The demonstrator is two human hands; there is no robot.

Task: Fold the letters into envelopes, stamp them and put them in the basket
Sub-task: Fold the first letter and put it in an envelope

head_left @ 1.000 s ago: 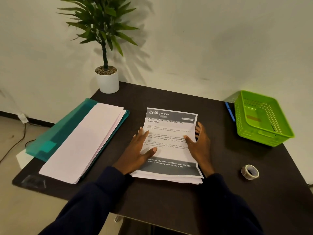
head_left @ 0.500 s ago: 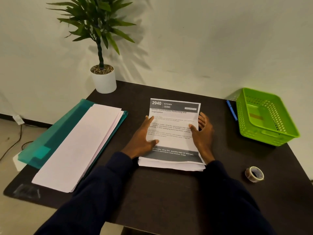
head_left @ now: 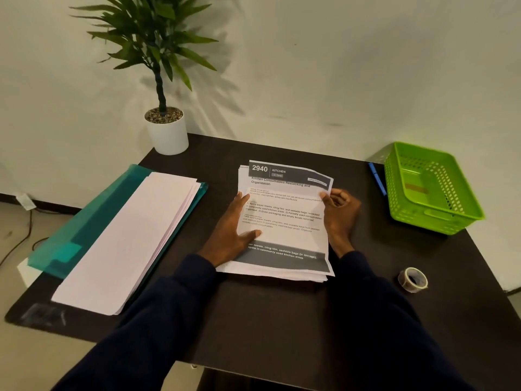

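Note:
A stack of printed letters (head_left: 284, 218) lies in the middle of the dark table (head_left: 270, 314), its top sheet headed "2940 KITCHEN". My left hand (head_left: 231, 235) rests flat on the stack's left side, fingers spread. At the stack's right edge my right hand (head_left: 339, 213) pinches the top sheet, whose upper right corner curls up off the pile. A pile of long white envelopes (head_left: 129, 241) sits to the left on a teal folder (head_left: 84, 221). The green plastic basket (head_left: 428, 190) stands at the far right.
A roll of clear tape (head_left: 413, 280) lies near the right front edge. A blue pen (head_left: 377, 178) rests between the letters and the basket. A potted plant (head_left: 166, 131) stands at the back left corner against the wall.
My right hand has curled from lying flat beside the stack to gripping the top sheet's right edge, and that sheet's corner has lifted. My left hand stays on the stack.

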